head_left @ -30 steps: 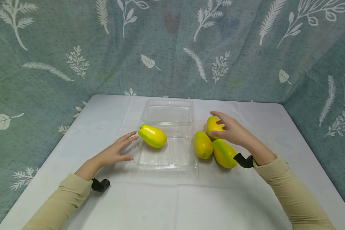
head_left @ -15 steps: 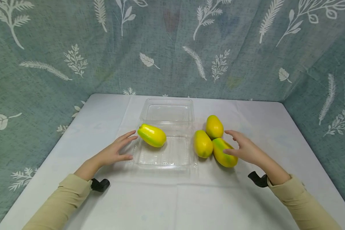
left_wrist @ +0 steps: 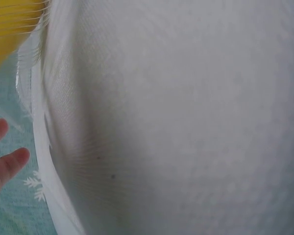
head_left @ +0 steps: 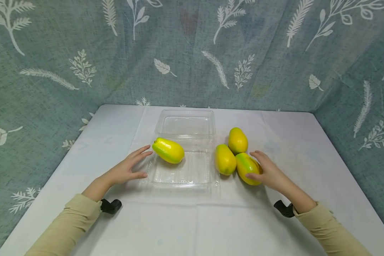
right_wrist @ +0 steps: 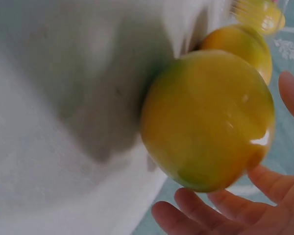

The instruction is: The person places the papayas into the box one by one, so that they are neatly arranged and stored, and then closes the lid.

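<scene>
Head view: one fruit (head_left: 168,150) lay in the box (head_left: 193,169), three others (head_left: 225,160) outside, seemingly left to do — right hand (head_left: 269,174) spread round the nearest fruit (head_left: 245,164), not gripping; left hand (head_left: 125,170) relaxed, holding nothing.

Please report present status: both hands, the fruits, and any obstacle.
Right hand open around front fruit, contact unclear. Left hand open beside clear container, one fruit inside. Possible obstacle: two other fruits close by.
</scene>
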A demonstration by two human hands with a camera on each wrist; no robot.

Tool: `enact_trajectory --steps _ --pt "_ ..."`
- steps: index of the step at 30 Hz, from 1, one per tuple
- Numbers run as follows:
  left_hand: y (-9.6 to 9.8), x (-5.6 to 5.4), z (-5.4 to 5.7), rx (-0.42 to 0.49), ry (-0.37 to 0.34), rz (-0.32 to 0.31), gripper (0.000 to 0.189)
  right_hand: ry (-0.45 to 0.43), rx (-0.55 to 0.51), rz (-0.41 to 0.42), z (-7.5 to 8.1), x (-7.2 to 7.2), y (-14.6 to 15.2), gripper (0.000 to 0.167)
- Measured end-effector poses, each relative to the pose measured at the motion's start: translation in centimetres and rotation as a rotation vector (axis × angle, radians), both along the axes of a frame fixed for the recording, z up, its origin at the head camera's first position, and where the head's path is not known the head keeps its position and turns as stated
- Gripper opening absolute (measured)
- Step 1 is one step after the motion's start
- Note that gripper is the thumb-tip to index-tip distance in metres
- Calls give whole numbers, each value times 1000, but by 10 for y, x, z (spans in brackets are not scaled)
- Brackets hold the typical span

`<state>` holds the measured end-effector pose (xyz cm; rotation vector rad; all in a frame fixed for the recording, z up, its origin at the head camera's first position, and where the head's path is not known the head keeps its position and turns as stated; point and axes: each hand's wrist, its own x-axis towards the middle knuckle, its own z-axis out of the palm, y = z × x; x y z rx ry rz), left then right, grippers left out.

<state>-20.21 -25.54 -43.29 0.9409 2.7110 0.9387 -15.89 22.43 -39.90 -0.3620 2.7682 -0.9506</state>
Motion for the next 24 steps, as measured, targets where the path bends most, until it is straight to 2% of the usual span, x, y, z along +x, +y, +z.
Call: enact_trajectory --steps 5,11,24 --pt "-2 0 -1 -6 13 0 71 32 -17 -1 -7 0 -4 71" --pt "-3 0 -2 -9 7 0 72 44 -10 -13 -13 2 -7 72" --pt "-2 0 -1 -1 -4 0 72 37 -10 -36 -11 3 -7 71"
